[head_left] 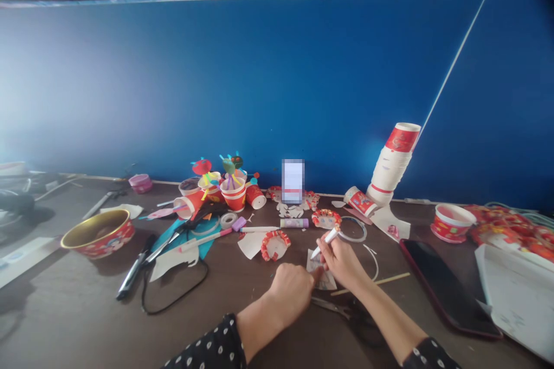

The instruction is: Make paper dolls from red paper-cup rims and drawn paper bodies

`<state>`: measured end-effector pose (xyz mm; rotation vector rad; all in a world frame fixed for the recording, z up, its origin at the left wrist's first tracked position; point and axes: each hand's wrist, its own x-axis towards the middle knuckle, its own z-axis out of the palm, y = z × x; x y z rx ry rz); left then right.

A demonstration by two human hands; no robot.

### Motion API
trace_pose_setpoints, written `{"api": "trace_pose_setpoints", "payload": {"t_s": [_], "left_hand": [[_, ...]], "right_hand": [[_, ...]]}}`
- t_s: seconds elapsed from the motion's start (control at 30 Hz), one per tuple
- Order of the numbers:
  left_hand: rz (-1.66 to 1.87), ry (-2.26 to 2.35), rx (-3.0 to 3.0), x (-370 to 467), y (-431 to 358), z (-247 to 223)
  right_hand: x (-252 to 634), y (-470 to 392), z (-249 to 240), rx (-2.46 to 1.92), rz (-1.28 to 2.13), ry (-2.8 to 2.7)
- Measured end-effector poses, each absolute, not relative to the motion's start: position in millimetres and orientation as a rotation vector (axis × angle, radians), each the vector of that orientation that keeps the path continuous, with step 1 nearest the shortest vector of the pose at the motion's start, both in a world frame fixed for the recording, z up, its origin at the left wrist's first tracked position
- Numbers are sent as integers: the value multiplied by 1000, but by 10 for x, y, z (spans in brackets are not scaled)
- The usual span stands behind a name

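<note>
My right hand [344, 262] is closed around a white marker [325, 243], its tip slanting down to the left over a small piece of paper [328, 281] that carries faint drawn lines. My left hand [292, 289] is curled beside it, back upward, with its fingers at the paper's left edge and partly hidden. Below the paper lies a pair of scissors [331, 307], its handles partly in shadow near my right forearm. A thin wooden stick [392, 278] rests just right of the paper. Beyond my hands lie two rings with red-and-white pieces around them, one ring [276, 245] nearer.
A pixelated upright screen [293, 181] stands by the blue wall. Left are decorated paper cups [234, 196], a red-and-gold bowl [100, 236] and a utility knife [135, 271]. Right are a leaning cup stack [392, 167], a dark phone [448, 288] and a white paper tray [519, 300].
</note>
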<state>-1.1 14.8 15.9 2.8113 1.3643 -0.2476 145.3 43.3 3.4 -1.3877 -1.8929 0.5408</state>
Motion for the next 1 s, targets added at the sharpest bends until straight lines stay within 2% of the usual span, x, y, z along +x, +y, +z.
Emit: {"api": "trace_pose_setpoints", "payload": {"t_s": [1.0], "left_hand": [[-21,1322,2922,-24,88,147]], "right_hand": [[1465,467,20,-1465,407,-1864]]}}
